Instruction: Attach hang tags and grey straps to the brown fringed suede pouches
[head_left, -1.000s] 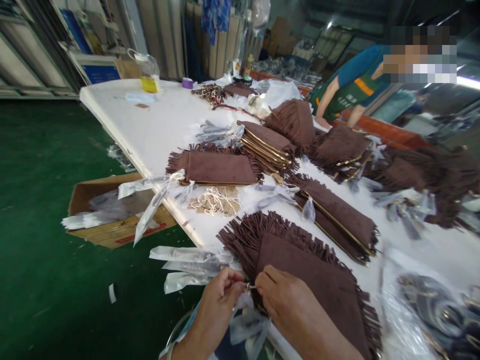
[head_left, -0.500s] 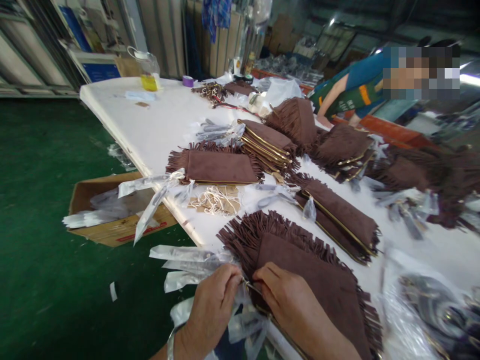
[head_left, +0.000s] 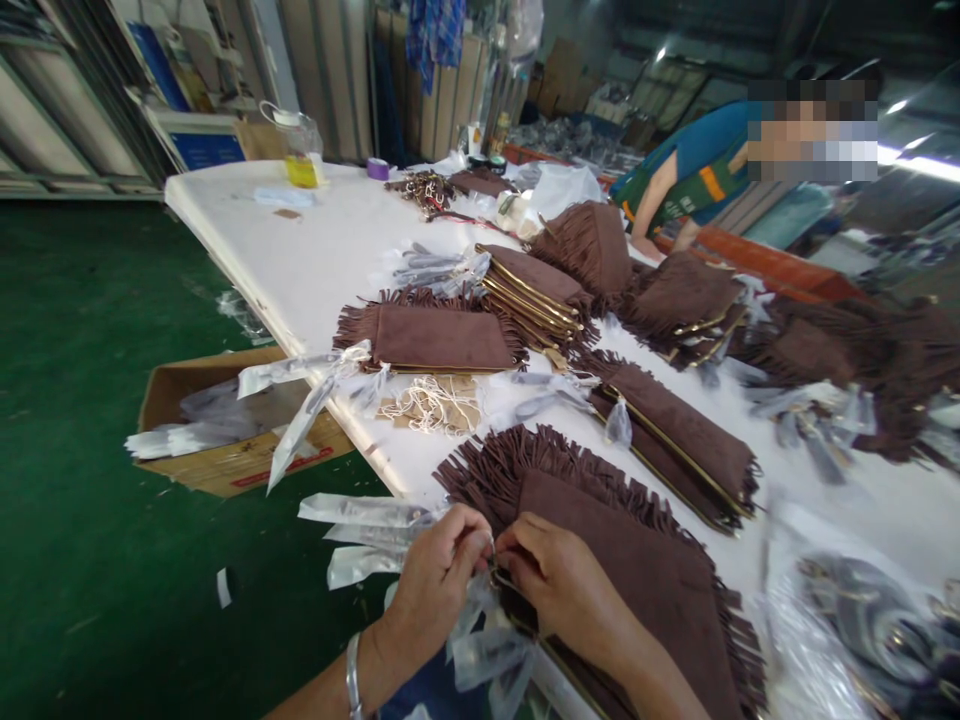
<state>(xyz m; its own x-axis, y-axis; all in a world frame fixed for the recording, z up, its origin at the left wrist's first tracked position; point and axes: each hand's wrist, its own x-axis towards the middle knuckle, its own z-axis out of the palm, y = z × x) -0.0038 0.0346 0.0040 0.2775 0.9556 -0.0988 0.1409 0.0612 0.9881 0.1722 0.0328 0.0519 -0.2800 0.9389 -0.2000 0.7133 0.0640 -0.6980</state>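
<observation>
A brown fringed bag [head_left: 622,560] with a gold-coloured zipper edge lies at the near side of the table, stacked over others like it. At its left corner my left hand [head_left: 450,560] and my right hand [head_left: 555,575] meet, fingertips pinched close together. Something small and thin sits between them, too small to name; it is near the zipper's end. Clear plastic strips [head_left: 375,510] hang from the bags to the left of my left hand, and more plastic [head_left: 491,655] dangles under my fingers.
More brown fringed bags [head_left: 442,335] lie in piles across the white table [head_left: 247,240]. White strings on brown tags [head_left: 435,403] are close by. An open cardboard box [head_left: 247,465] stands on the green floor. Across the table a co-worker [head_left: 675,190] leans over. Plastic-wrapped pieces [head_left: 862,620] lie at right.
Both my hands have risen slightly from the bag's corner, staying pinched together. The co-worker has shifted a little to the left; the bags lie as before.
</observation>
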